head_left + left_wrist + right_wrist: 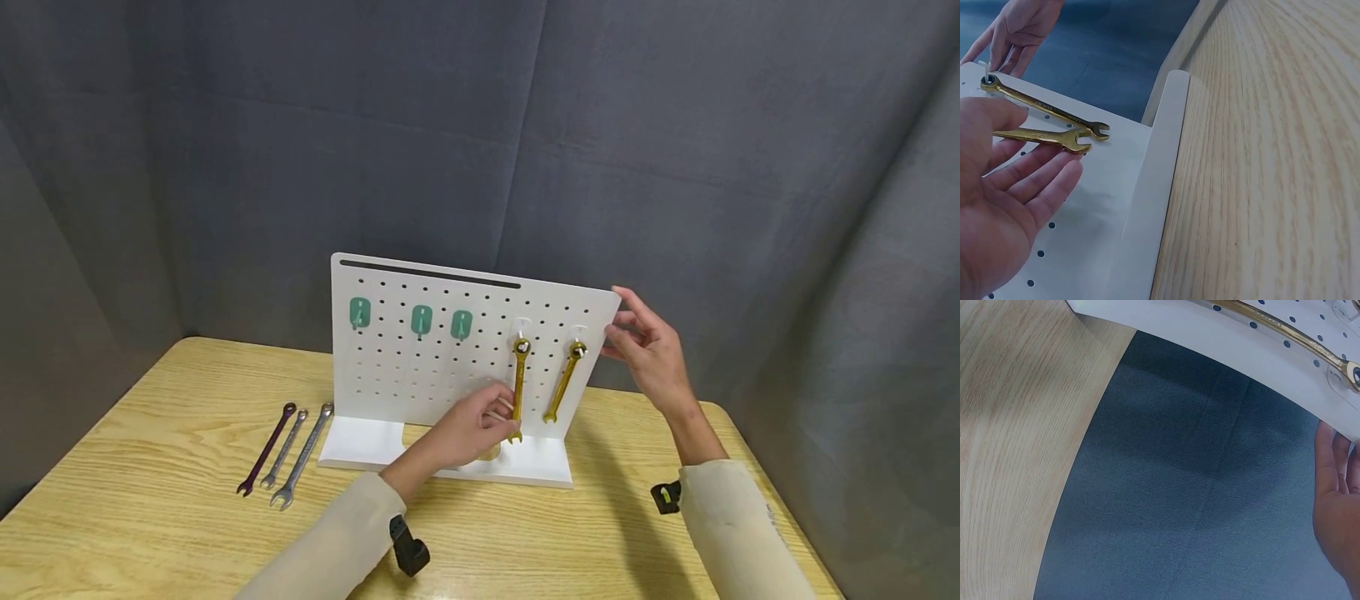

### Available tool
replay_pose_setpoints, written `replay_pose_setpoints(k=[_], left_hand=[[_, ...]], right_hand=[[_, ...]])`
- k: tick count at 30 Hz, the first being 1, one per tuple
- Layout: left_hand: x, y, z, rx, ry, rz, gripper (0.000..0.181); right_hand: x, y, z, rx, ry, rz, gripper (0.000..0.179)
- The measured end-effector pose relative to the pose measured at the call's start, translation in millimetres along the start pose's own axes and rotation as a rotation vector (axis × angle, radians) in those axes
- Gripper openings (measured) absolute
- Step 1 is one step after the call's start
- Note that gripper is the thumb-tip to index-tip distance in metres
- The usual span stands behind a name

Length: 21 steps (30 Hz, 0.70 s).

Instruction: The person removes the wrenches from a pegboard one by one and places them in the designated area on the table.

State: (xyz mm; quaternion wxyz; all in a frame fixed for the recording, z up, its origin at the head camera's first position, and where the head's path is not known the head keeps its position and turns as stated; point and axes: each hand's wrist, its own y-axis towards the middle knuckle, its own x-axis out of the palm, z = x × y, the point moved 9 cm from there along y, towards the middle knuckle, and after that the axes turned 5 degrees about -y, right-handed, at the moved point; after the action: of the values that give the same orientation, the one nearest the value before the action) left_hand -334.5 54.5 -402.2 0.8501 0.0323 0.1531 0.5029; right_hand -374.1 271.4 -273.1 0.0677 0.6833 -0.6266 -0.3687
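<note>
A white pegboard (427, 367) stands on the table. Two gold combination wrenches hang by their ring ends from clear hooks on its right part. My left hand (474, 423) holds the lower part of the inner wrench (519, 387), with the thumb on one side and the fingers on the other; its open end shows past the thumb in the left wrist view. The outer wrench (562, 387) hangs slanted beside it. At the board's upper right edge, my right hand (651, 354) grips with the thumb in front and fingers behind.
Three green hooks, among them the leftmost hook (360, 312), are on the board's left half. A purple wrench (267, 450) and two silver wrenches, the larger wrench (302, 457) included, lie left of the board. A grey curtain (420, 150) hangs behind the wooden table (150, 483).
</note>
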Motion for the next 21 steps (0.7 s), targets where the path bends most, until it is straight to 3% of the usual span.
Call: replay_pose_setpoints(k=[9,21], left_hand=[[4.5,-9.2,2.6,0.006,0.055,-0.018,0.02],[4.0,-20.5,1.3,0.017,-0.095,-0.003,0.013]], right_hand=[[0,-0.4,0,0.006,0.002,-0.003,0.058],[0,-0.3,-1,0.004,0.009,0.0,0.058]])
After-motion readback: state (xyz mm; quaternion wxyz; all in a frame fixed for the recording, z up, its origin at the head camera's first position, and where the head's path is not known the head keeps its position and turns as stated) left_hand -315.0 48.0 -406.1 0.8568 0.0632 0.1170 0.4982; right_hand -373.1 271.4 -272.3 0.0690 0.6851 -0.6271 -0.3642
